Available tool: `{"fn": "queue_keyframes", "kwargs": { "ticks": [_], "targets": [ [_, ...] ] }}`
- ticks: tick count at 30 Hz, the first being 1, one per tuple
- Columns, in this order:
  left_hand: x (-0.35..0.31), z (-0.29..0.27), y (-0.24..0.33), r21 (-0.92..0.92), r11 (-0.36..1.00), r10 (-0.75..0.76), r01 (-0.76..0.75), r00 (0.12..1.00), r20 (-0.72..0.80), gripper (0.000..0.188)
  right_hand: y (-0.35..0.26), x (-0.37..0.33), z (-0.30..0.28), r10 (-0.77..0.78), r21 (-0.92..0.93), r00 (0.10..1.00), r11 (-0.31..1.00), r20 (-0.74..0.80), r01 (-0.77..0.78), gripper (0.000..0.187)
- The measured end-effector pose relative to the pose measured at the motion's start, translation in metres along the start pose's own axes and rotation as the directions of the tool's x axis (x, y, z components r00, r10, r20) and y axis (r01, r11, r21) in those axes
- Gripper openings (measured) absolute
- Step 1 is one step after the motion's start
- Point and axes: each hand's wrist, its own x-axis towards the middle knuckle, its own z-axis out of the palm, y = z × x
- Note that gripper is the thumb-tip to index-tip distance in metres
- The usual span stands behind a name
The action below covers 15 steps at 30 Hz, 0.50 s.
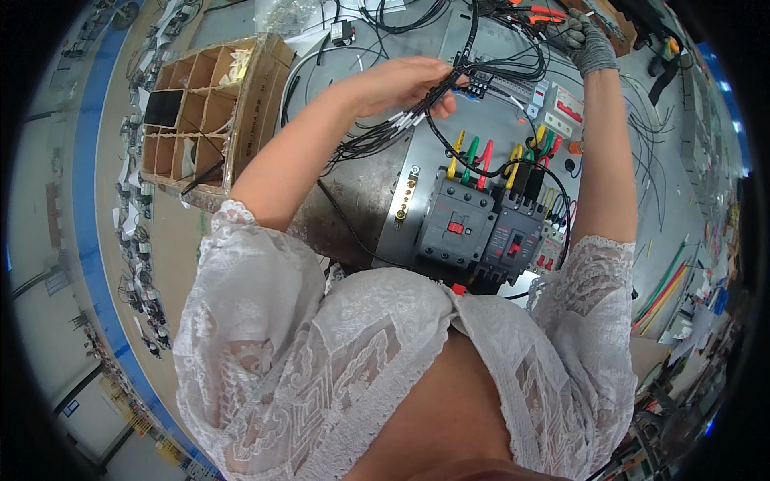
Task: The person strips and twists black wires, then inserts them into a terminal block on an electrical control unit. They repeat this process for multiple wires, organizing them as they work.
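Cables sit gripped in the left hand; I cannot tell whether the right hand grips the red-handled tool.

Left hand against black wires over metal panel

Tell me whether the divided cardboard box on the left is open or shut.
Open: no lid covers the cardboard box; most compartments show, one holding pale pieces, though a black rectangle hides part.
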Motion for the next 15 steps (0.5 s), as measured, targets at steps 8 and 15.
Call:
{"fn": "queue_keyframes", "kwargs": {
  "ticks": [8, 15],
  "targets": [
    [-0.043, -0.014, -0.002, 0.326, 0.945, -0.022, -0.038, 0.984, 0.179, 0.043, -0.005, -0.005, 0.008, -0.020, -0.075, 0.999, 0.997, -0.038, 0.017, 0.014],
    [-0.040, -0.013, -0.008, 0.386, 0.922, -0.020, -0.045, 0.987, 0.162, 0.037, -0.011, 0.022, -0.013, 0.034, -0.164, 0.999, 0.986, -0.012, -0.035, 0.021]
  ]
}}
